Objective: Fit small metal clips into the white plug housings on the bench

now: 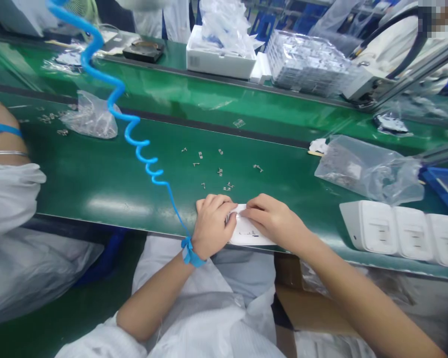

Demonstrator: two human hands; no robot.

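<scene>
A white plastic housing (248, 231) lies at the table's front edge between my hands. My left hand (213, 223) grips its left side, with the thumb over the top face. At the upper edge of the housing, my right hand (269, 219) has its fingertips pinched together; whatever they hold is too small to make out. Slots show in the housing's face, and part of it is covered by my fingers. Small metal pieces (220, 172) lie scattered on the green table just beyond my hands. A blue wrist strap (191, 253) with a coiled cord circles my left wrist.
Several white housings with slots (381, 231) stand in a row at the right. Behind them are a clear plastic bag (358, 169) and a blue tray (446, 186). The blue coiled cord (129, 132) hangs across the left. A co-worker's arm (5, 149) rests at far left.
</scene>
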